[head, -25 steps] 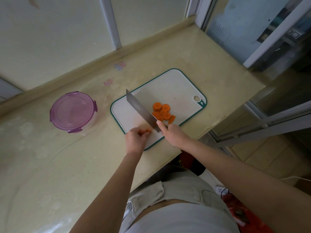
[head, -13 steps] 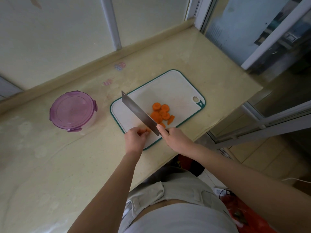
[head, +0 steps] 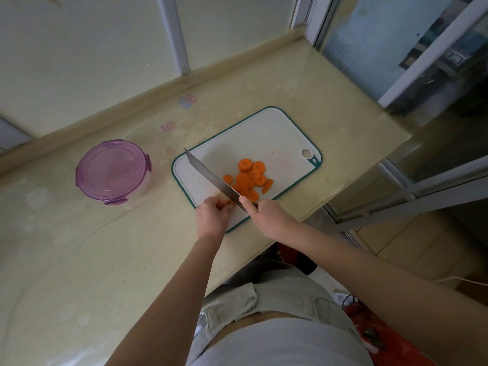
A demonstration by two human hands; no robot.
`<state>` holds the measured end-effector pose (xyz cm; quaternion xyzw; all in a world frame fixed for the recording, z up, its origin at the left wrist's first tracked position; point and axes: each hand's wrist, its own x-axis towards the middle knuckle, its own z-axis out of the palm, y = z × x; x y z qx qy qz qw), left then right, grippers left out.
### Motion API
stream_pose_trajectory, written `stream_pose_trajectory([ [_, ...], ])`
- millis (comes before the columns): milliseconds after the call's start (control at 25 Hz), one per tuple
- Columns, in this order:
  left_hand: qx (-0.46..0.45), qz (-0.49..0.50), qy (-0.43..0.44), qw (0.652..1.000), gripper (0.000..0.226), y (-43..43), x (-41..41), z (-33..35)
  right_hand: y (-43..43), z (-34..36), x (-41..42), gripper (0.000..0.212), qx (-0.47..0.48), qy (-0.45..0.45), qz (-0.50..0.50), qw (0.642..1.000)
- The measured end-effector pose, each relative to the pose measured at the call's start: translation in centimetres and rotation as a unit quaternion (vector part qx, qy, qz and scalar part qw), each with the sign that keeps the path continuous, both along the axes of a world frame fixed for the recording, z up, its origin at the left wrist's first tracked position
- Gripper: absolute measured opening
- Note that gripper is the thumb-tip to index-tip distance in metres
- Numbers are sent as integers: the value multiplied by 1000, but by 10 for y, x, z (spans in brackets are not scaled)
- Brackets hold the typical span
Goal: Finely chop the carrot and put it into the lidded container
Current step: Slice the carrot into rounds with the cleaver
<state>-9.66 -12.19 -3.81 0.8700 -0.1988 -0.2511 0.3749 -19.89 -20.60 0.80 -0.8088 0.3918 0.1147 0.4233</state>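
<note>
Carrot slices lie in a loose, overlapping pile on the white, green-edged cutting board, toward its 4 o'clock side, with one round a little apart at the pile's 9 o'clock, just beside the blade. From my feed I see the knife running slantwise across the board, its tip toward 10 o'clock and its heel down at the board's 6 o'clock edge.

My view shows the right hand wrapped round the handle, which it hides entirely, with one finger laid forward against the back of the blade. The left hand sits at 9 o'clock of the blade's heel, fingers curled in and pinching a small carrot stub against the board. Only a sliver of orange shows between the fingertips, right up against the blade.

On the desk, well apart from the board at its 9 o'clock, stands the round clear container with its purple lid on. The board's hanging hole sits at its 3 o'clock corner. Whether the blade's edge touches the board I cannot tell.
</note>
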Motion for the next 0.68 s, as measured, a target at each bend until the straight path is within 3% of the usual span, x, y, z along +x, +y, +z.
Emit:
stream_pose_trajectory([
  [200,-5,-1,-1,1000,7,1,1,-1,0,3,9,46,-9,22,37,999],
  [400,-3,1,-4,1000,8,0,1,-1,-1,-4,11,58,-6,10,16,1000],
  [600,-5,-3,-12,1000,6,0,2,-1,-2,-8,15,56,11,3,21,1000],
  [680,-5,-5,-12,1000,5,1,2,0,-2,-12,15,46,22,-1,17,1000],
])
